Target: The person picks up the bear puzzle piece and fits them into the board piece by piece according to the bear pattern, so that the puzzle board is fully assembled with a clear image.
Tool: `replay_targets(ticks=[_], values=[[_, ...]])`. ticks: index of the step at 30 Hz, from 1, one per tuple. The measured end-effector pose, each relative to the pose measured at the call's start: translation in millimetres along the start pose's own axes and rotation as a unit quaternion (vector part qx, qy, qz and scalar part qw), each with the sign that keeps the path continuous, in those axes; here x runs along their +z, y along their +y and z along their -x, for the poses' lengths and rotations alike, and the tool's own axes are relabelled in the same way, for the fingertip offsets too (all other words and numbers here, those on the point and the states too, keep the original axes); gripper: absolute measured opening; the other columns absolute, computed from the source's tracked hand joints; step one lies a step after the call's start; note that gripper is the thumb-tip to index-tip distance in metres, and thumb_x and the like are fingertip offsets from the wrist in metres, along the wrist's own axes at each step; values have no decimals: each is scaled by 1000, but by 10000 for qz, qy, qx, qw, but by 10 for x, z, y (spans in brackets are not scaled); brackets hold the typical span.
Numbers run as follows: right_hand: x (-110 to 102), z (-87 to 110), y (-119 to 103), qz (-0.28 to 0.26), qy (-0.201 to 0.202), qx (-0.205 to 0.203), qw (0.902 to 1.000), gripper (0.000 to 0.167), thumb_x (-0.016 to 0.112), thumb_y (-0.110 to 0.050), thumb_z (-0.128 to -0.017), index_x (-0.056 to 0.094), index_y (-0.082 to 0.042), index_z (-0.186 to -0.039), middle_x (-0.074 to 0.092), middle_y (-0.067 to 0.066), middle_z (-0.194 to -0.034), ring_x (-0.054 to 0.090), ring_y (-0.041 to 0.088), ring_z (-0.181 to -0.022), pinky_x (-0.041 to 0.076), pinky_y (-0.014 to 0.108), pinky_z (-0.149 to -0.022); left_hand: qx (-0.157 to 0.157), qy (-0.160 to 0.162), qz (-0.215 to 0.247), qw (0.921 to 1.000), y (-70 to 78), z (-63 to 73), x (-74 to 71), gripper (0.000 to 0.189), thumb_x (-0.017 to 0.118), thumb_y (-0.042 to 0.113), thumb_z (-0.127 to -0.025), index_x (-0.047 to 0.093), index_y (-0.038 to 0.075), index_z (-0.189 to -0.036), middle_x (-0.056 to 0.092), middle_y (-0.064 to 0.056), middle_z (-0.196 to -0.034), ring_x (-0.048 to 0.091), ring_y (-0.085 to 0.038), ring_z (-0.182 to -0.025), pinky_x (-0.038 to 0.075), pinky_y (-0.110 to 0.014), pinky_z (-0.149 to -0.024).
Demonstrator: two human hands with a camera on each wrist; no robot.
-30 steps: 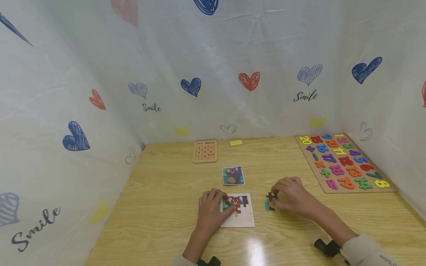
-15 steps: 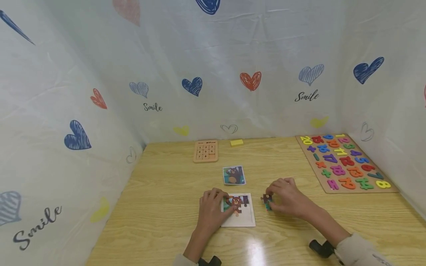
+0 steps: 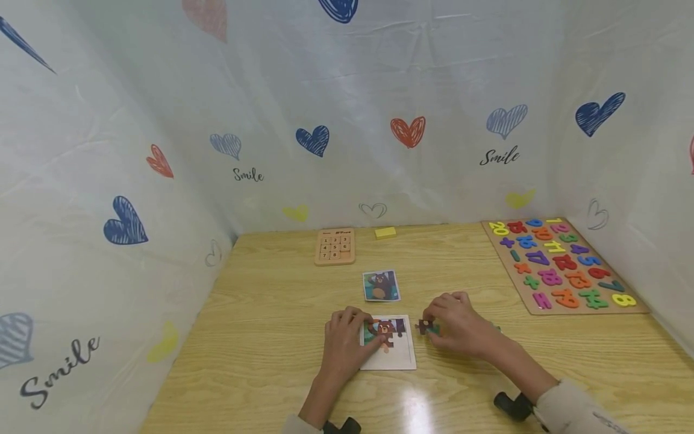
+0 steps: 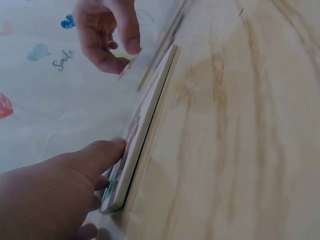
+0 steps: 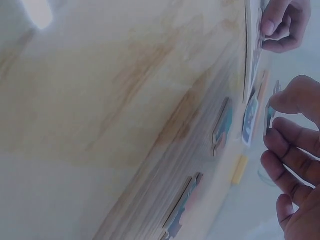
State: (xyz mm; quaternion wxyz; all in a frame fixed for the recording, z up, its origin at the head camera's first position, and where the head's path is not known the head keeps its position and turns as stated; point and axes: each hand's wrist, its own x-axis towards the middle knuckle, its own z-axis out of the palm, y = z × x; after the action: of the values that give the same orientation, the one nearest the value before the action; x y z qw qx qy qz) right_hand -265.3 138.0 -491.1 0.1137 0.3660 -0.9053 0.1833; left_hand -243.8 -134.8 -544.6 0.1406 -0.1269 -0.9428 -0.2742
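My left hand (image 3: 343, 337) holds the left side of a square white puzzle board (image 3: 391, 360), thumb on its face. Partly joined pieces of a bear picture (image 3: 385, 328) fill the board's upper part; the bare lower part shows white. Just right of the board, my right hand (image 3: 458, 325) pinches a dark brown and green jigsaw piece (image 3: 425, 327) between thumb and fingertips, raised off the table in the right wrist view. Beneath that hand, two loose jigsaw pieces, one nearer the board (image 5: 223, 125) and one farther off (image 5: 182, 207), lie on the wood.
Behind the board lies a bear picture card (image 3: 381, 286). Farther back are a wooden sliding number puzzle (image 3: 335, 247) and a yellow block (image 3: 385, 232). A board of colourful numbers (image 3: 564, 268) occupies the right rear. A heart-printed curtain (image 3: 358, 181) encloses the table's back and sides.
My right hand has moved left toward the board with the jigsaw piece, which has turned in its fingers. My left hand stays in place on the board.
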Motion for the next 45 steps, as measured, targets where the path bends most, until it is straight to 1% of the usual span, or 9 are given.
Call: replay_targets(ticks=[7,13,18,21,28,31,34,39,45], values=[[54,-24,-21,56,23,-222,9997,18,77,-14,-77,70,-17,-93,63,-8,-94,56,15,-92,35,48,-84,205,232,14,9995,-17,-2,16,35,80,48,-82,69,23,-103,55,7,-109,47,-19,-104,40,-46,-90],[93,-41,-35,-31,8,-265,9996,20,78,-15,-77,69,-17,-94,63,-8,-95,56,15,-93,35,50,-84,168,182,-22,9997,-17,-4,13,35,78,50,-83,69,23,-104,55,7,-110,47,-19,-105,39,-45,-90],[119,-62,-69,-99,134,-370,9992,20,79,-15,-75,70,-17,-94,64,-8,-93,55,13,-91,35,47,-84,178,181,-11,9997,-14,0,6,36,78,50,-82,69,23,-104,55,7,-110,47,-19,-105,39,-45,-90],[136,-74,-87,-119,118,-368,9992,20,78,-15,-76,71,-16,-94,64,-8,-94,55,13,-91,35,46,-86,219,228,-26,9995,-17,3,8,36,79,50,-82,69,23,-104,55,7,-109,47,-19,-104,40,-45,-89],[188,-99,-116,22,64,-361,9993,20,79,-16,-75,71,-17,-93,65,-8,-94,56,13,-92,35,46,-86,375,423,-67,9984,-32,5,33,37,80,50,-81,69,21,-102,56,7,-108,47,-19,-102,40,-46,-87],[203,-113,-137,83,30,-373,9993,21,80,-17,-74,71,-17,-93,64,-7,-94,56,15,-92,35,46,-85,361,424,-69,9984,-27,3,31,37,79,50,-81,69,21,-102,55,7,-107,47,-19,-102,40,-45,-87],[209,-130,-163,103,-106,-298,9994,20,79,-18,-75,71,-16,-94,64,-7,-95,56,16,-95,35,46,-86,324,384,-58,9987,-18,5,21,36,80,48,-81,70,21,-102,56,7,-107,47,-19,-102,40,-45,-87],[212,-158,-207,61,-377,-143,9992,20,76,-20,-78,72,-16,-97,64,-6,-98,56,16,-98,35,47,-89,196,199,6,9996,-12,8,1,36,79,49,-82,69,22,-103,56,6,-109,47,-19,-105,40,-46,-90],[253,-172,-223,17,-449,-156,9989,25,77,-22,-79,72,-14,-101,65,-5,-100,56,18,-101,35,48,-92,180,147,22,9997,-12,5,-9,36,78,50,-82,69,22,-104,56,6,-110,48,-20,-106,40,-46,-90]])
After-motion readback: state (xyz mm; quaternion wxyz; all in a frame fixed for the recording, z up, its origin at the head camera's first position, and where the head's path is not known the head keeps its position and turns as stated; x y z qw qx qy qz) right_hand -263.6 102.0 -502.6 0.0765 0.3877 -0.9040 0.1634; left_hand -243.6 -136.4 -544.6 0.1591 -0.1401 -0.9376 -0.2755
